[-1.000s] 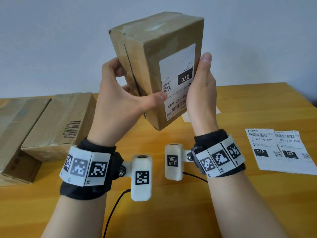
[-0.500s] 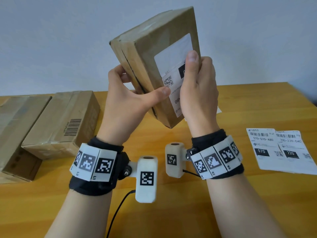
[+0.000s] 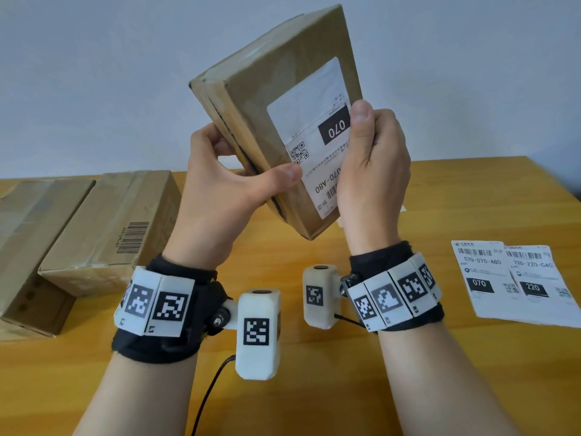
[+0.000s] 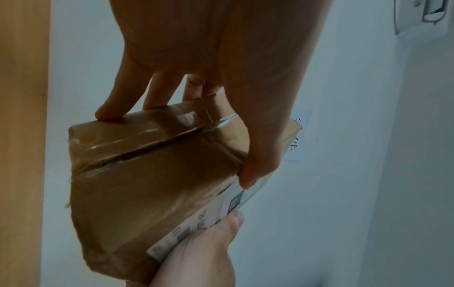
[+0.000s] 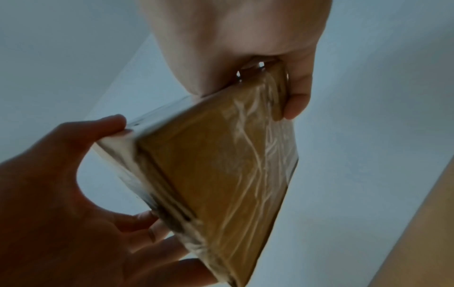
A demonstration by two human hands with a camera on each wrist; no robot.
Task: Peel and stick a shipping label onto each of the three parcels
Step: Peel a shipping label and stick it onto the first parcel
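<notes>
Both hands hold a brown cardboard parcel (image 3: 251, 99) tilted in the air above the table. A white shipping label (image 3: 311, 127) marked 070 is stuck on its front face. My left hand (image 3: 226, 190) grips the parcel's left side, thumb on the front beside the label's edge. My right hand (image 3: 374, 165) grips the right edge; its thumb lies on the label next to the 070 mark and its fingers wrap round the back. The left wrist view shows the taped parcel (image 4: 147, 174) with the label (image 4: 221, 211) on its edge. In the right wrist view the parcel (image 5: 221, 165) is between both hands.
Two more cardboard parcels (image 3: 119, 228) (image 3: 28, 234) lie side by side on the wooden table (image 3: 314, 388) at the left. Two label sheets (image 3: 481, 275) (image 3: 534, 284) lie overlapping at the right. A scrap of white paper (image 3: 404, 209) shows behind my right hand.
The parcel has risen and tilted with its top further right. My right thumb moved from the parcel's right edge onto the label, then slid towards the label's right side.
</notes>
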